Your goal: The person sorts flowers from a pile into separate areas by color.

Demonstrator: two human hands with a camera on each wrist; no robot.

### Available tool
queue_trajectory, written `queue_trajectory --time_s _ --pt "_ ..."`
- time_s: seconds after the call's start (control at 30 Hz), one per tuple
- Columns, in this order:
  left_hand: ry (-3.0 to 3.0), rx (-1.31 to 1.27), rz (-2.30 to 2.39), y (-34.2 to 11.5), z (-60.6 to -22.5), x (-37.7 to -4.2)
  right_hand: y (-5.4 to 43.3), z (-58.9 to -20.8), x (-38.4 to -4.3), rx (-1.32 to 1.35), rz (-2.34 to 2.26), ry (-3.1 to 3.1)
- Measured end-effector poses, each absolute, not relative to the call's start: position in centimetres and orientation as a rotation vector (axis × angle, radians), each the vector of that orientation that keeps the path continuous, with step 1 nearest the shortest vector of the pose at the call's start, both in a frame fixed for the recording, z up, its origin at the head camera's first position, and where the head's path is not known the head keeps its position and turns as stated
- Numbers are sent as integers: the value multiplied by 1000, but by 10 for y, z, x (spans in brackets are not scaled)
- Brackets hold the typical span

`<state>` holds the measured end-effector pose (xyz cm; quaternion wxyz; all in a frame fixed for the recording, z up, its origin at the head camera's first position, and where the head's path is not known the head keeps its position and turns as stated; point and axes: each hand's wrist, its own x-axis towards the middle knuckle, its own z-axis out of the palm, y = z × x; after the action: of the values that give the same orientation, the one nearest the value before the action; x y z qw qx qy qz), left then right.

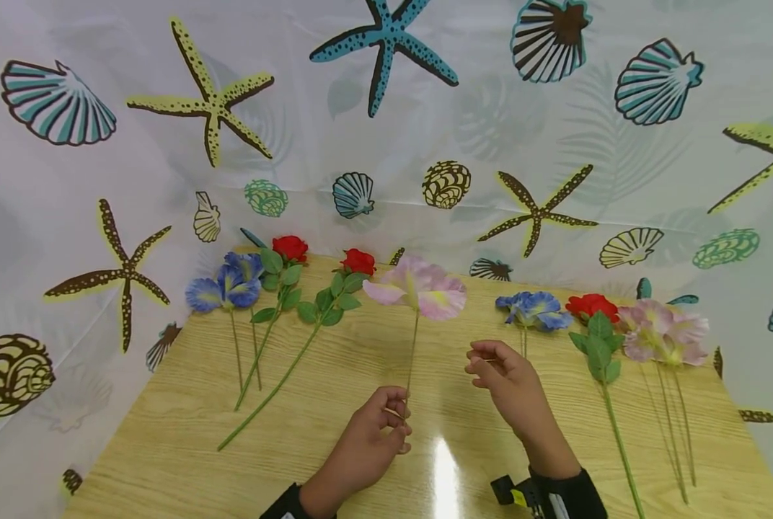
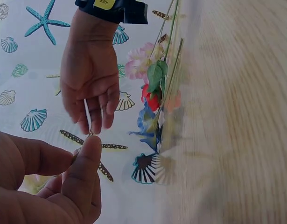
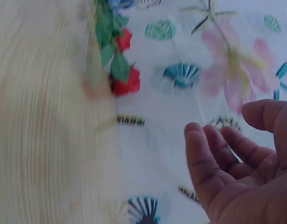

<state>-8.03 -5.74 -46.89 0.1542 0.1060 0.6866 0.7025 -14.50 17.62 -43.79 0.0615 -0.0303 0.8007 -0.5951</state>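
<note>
My left hand (image 1: 375, 440) pinches the thin stem (image 1: 412, 360) of a pink artificial flower (image 1: 419, 287) between thumb and fingers, with the bloom upright above it. In the left wrist view the thumb and fingertips of this left hand (image 2: 64, 182) meet on the stem. To its right, my right hand (image 1: 506, 382) hovers with loosely bent fingers and holds nothing. The right wrist view has the pink bloom (image 3: 239, 77) beyond the thumb of that right hand (image 3: 241, 172), apart from it.
On the wooden table's left lie blue flowers (image 1: 226, 285), a red rose (image 1: 290, 248) and another red rose (image 1: 358, 262). Toward the right are a blue flower (image 1: 534, 311), a red rose (image 1: 593, 306) and pink flowers (image 1: 664, 333). A seashell-patterned cloth (image 1: 399, 144) hangs behind.
</note>
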Motion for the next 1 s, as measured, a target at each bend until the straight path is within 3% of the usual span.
queue_trajectory --time_s 0.37,0.8,1.0 --pt "1890 357 2035 -40 -468 -74 129 -436 -134 -130 -2089 2112" --pt "1945 416 1990 -32 -472 -73 130 -437 -130 -48 -2232 1999" --pt "2289 505 1789 -35 -478 -75 131 -437 -129 -61 -2222 2065"
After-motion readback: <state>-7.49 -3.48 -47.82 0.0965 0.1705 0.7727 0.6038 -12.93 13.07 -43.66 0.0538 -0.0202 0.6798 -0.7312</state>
